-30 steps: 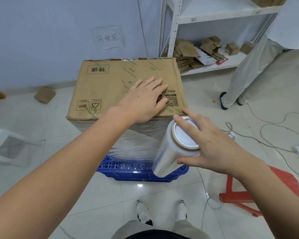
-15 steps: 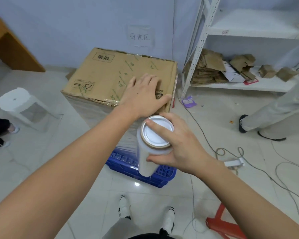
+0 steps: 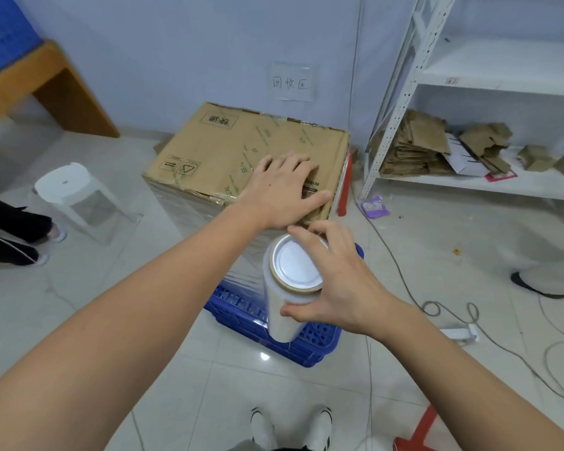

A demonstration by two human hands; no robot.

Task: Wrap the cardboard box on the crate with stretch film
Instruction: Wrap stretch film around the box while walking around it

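Film roll (image 3: 285,301) in right hand (image 3: 345,281) grip

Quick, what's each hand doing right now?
Left hand: open, pressing flat on top of the cardboard box.
Right hand: gripping the top of the stretch film roll.

The left hand (image 3: 282,193) covers the cardboard box (image 3: 241,154) label, and the box hides most of the crate (image 3: 241,310).

A white plastic stool (image 3: 66,183) stands on the tiled floor; flattened brown cardboard pieces (image 3: 414,151) fill the white metal shelf (image 3: 508,187).
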